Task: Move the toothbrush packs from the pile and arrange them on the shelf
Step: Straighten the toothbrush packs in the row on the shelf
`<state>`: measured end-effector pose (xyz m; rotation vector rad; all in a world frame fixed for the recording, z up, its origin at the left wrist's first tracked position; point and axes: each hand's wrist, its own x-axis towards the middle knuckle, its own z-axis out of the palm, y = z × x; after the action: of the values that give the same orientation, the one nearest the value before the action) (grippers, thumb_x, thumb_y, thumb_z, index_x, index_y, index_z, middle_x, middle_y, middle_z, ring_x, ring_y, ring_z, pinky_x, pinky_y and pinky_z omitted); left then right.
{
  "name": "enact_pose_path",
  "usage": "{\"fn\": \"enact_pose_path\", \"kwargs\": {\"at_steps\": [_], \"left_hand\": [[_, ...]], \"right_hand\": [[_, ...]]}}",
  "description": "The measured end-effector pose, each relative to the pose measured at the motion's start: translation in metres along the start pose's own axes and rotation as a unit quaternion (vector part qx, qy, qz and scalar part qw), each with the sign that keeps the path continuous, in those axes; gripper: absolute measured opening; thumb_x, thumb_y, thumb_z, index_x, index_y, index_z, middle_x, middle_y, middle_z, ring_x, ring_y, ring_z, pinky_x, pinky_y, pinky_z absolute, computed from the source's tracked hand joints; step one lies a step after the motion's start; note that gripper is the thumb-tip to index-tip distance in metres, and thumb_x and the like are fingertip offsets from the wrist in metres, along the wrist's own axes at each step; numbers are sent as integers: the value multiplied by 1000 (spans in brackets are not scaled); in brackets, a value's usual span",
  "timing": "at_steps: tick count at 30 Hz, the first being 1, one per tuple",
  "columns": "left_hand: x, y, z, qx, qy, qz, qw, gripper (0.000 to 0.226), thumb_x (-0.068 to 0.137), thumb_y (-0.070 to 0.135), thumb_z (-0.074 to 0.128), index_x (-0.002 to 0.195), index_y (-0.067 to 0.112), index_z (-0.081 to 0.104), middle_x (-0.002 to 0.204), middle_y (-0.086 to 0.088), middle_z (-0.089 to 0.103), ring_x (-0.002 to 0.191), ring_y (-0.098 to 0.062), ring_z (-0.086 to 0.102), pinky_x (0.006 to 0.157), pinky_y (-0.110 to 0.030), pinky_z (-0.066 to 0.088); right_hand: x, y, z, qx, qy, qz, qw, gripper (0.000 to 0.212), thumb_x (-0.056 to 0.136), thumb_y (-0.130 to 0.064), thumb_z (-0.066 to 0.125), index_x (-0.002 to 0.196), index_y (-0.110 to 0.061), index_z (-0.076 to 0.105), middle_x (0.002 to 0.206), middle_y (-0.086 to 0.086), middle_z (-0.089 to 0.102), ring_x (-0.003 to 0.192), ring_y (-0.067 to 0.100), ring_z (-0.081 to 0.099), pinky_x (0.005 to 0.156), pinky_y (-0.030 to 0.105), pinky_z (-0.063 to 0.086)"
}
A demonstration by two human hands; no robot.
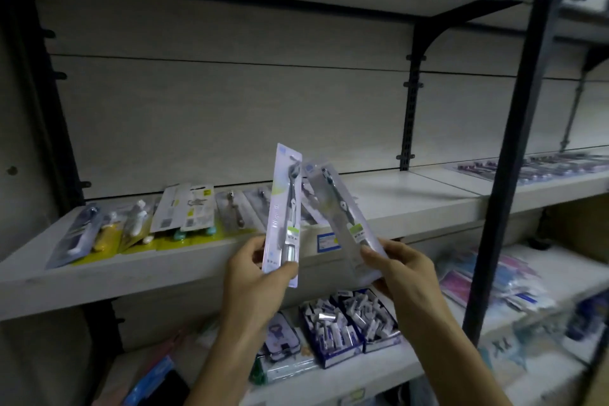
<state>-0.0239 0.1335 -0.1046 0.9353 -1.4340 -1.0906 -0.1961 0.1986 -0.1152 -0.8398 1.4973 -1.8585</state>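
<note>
The pack in my left hand is pale lilac-white with a grey brush and a green tag. The clear pack shows a grey-black brush. The shelf is off-white, its posts black; boxes below are navy and white.

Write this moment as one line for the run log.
left hand: holds upright toothbrush pack | right hand: holds tilted toothbrush pack | shelf: row of packs at left | placing: not yet
</note>
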Motion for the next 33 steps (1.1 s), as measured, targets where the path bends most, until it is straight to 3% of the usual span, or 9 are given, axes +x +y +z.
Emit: {"fn": "enact_pose_path", "kwargs": {"at_steps": [5,7,9,16,21,24,27,30,33], "left_hand": [[-6,1,40,-39,-53,-28,997,34,73,-5,74,95,19,63,88,1,71,75,-14,68,61,-26,52],[-11,4,62,-48,-77,-34,995,34,73,-5,74,92,21,63,88,1,71,77,-18,69,66,-32,55],[-16,6,89,-59,-110,-39,991,35,74,-5,74,89,24,61,88,2,71,79,-20,69,71,-36,57],[-44,14,209,-99,-193,-57,974,39,74,-5,74,95,21,55,88,-1,68,77,-17,67,62,-24,57],[-68,18,298,-84,-235,-58,967,48,69,5,81,107,19,55,106,-4,67,95,-22,66,87,-47,54],[-83,18,350,-86,-248,-50,964,42,71,-1,78,105,13,58,93,-1,73,83,-17,71,80,-37,58],[-99,24,397,-89,-268,-35,959,31,74,-4,74,97,13,62,85,1,75,77,-12,72,70,-25,58],[-110,29,440,-93,-279,-40,955,31,74,-4,75,98,13,64,88,0,75,81,-16,72,77,-32,58],[-111,32,481,-93,-278,-44,955,32,72,-1,78,98,12,65,90,-3,75,84,-21,71,78,-37,58]], "right_hand": [[-3,-10,-40,-22,23,-6,999,21,80,-10,72,99,-11,63,94,9,71,87,25,69,75,39,56],[-3,-14,-62,-25,32,-8,999,23,80,-10,72,101,-11,62,95,7,70,86,20,68,69,30,53],[-1,-17,-88,-29,48,-9,998,25,79,-10,72,102,-11,61,98,7,69,89,22,67,75,32,53],[14,-36,-206,-62,112,-15,992,29,79,-11,72,103,-15,58,102,9,66,94,26,65,83,42,54],[23,-56,-299,-62,125,-26,990,27,81,-9,69,106,-11,58,98,9,67,88,22,66,68,28,51],[34,-61,-351,-77,135,-27,987,24,81,-10,69,103,-12,61,97,8,70,88,22,68,73,32,52],[43,-67,-399,-78,136,-32,987,24,82,-10,69,106,-13,64,92,7,73,77,18,71,63,25,50],[54,-75,-439,-82,135,-29,987,22,86,-10,66,105,-21,65,88,6,73,68,13,69,58,22,46],[73,-79,-473,-81,137,-20,987,23,86,-12,65,108,-19,67,92,6,73,82,20,68,70,33,51]]}}
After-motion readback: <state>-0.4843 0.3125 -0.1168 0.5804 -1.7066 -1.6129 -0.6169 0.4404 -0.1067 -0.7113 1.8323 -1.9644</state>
